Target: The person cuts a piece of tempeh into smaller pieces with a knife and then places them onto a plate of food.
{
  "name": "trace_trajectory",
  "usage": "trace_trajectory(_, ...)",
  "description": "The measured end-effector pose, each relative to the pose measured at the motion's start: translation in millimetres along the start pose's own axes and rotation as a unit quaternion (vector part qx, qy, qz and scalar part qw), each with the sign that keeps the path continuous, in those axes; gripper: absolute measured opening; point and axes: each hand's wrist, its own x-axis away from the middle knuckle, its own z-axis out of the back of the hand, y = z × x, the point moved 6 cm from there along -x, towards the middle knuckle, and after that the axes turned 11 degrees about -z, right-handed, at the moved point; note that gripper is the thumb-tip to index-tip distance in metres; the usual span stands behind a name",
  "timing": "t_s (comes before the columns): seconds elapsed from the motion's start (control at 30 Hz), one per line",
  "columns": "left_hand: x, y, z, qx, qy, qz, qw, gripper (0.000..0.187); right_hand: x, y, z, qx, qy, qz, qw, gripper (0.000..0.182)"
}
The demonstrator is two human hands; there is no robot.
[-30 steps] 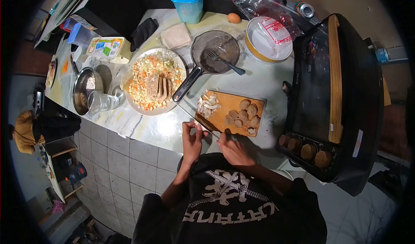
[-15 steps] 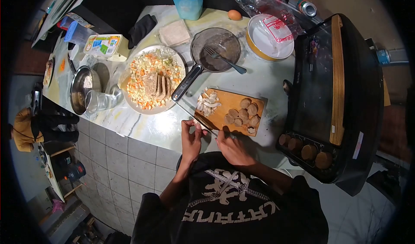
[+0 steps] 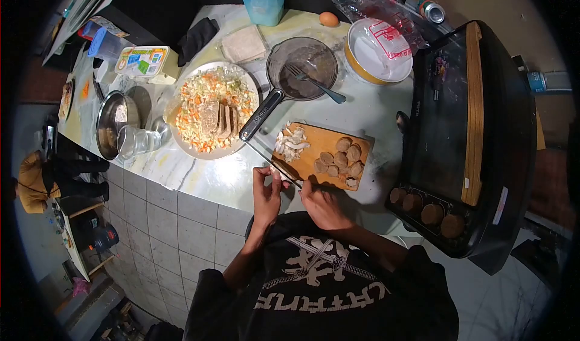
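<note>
My right hand (image 3: 325,205) is closed round the handle of a knife (image 3: 264,155), whose long blade points up and left past the board's near corner. My left hand (image 3: 266,197) pinches a small pale piece of food (image 3: 280,173) against the blade; its exact kind is hard to make out. Just beyond both hands lies a wooden cutting board (image 3: 311,137). White sliced strips (image 3: 292,143) are heaped at its left end, and several brown round pieces (image 3: 341,154) sit at its right.
A plate of chopped vegetables (image 3: 199,99) with brown slices stands left of a frying pan (image 3: 290,60) holding a fork (image 3: 314,84). A black toaster oven (image 3: 441,129) bounds the right side. A glass (image 3: 139,141) and steel pan (image 3: 109,123) stand left.
Both hands stay almost in place, with the knife and the pale piece still held. My right hand has shifted very slightly left.
</note>
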Motion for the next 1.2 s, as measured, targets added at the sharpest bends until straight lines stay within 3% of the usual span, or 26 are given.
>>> trace_trajectory(0.1, -0.7, 0.7, -0.6, -0.002, -0.004, -0.001, 1.0, 0.013, 0.2, -5.5, 6.7, 0.027, 0.042, 0.019, 0.999, 0.016)
trace_trajectory(0.43, -0.1, 2.6, -4.1, 0.001, -0.001, -0.012, 1.0, 0.011, -6.6, -0.8, -1.9, -0.002, 0.038, 0.016, 0.999, 0.021)
trace_trajectory(0.63, -0.1, -2.0, -1.7, -0.015, -0.005, -0.002, 1.0, 0.016, -6.9, -2.3, -1.1, -0.011, 0.05, 0.025, 0.998, 0.022)
trace_trajectory(0.7, -0.1, -0.4, -2.2, -0.024, -0.012, -0.038, 0.999, 0.021, -6.8, -0.5, -3.9, 0.012, 0.051, 0.029, 0.998, 0.015)
trace_trajectory(0.9, 2.3, 5.6, -5.5, -0.055, -0.03, -0.065, 0.996, 0.031, -2.9, -2.9, -3.0, 0.003, 0.089, 0.023, 0.996, 0.02)
trace_trajectory(1.2, 4.0, -2.0, -3.3, -0.099, -0.021, -0.074, 0.992, 0.03, 0.7, 5.6, -4.7, -0.029, 0.041, -0.022, 0.998, 0.025)
